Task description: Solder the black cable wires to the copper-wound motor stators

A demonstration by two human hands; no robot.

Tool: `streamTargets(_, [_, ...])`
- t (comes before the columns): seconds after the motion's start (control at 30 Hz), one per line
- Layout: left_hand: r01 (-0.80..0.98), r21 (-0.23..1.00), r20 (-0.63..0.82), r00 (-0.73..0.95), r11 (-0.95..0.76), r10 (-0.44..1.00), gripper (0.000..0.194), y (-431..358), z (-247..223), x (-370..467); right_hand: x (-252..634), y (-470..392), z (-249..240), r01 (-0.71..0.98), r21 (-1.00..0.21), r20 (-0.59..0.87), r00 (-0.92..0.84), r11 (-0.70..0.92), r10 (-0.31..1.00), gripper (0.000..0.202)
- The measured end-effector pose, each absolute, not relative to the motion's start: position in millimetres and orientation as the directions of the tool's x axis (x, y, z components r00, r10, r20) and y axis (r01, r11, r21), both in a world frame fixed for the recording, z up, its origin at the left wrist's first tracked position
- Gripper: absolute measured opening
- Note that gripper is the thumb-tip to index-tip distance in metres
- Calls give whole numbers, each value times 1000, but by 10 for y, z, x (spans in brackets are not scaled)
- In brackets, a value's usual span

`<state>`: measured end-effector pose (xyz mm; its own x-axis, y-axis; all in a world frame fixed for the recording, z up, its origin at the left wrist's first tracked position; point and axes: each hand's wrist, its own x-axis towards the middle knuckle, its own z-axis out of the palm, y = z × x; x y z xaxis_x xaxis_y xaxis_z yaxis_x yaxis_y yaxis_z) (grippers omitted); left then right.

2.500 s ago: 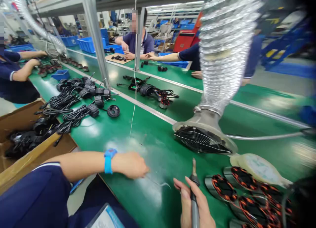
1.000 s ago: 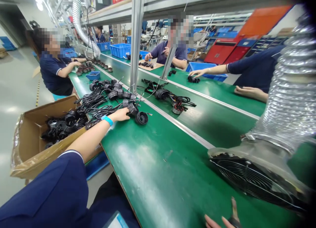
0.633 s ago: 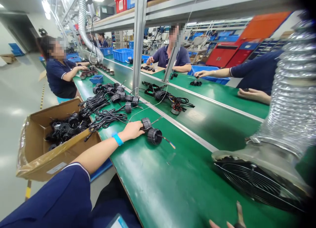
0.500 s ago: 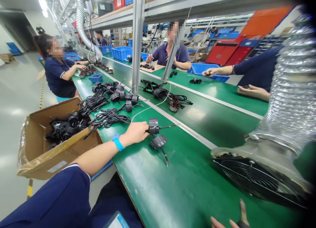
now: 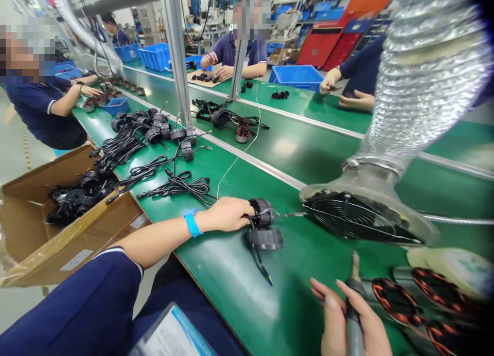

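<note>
My left hand [image 5: 229,214], with a blue wristband, pinches a black round plastic housing [image 5: 263,212] at its near side. Stripped wire ends point right from that housing. Just below it a second black housing [image 5: 266,238] lies against it, its wires trailing down to the green bench. At the bottom right, my right hand [image 5: 372,325] holds a soldering iron [image 5: 354,320] by its grey handle, tip upward, fingers loosely around it. Several motor stators with copper windings [image 5: 397,300] stand right beside that hand.
A fume hood with a fan grille [image 5: 347,214] hangs low at right on a silver duct [image 5: 424,78]. More housings and coiled black cables [image 5: 181,185] lie at left, beside a cardboard box [image 5: 104,237]. Co-workers sit around the line.
My left hand has moved right and slightly down with the housings. My right hand and the soldering iron have come further into view. The camera has turned right, bringing the stators into sight.
</note>
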<state>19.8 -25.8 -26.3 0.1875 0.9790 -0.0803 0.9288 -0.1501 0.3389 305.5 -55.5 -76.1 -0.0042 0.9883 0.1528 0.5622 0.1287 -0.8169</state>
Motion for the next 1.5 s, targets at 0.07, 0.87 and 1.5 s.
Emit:
streamTargets(0.07, [934,345,-23,105,-91,994,20,-259,-179,248,3038,-578,-745,523,-847,135,35,96,990,61])
streamTargets(0.87, [190,979,-160,475,77,865,24,-437,183,8,2992,-564,-654,184,-943,320,268,278,909,32])
streamTargets(1.5, [657,743,-244,439,-124,865,42,73,87,385,3015,-507,-610,414,-854,424,205,314,882,30])
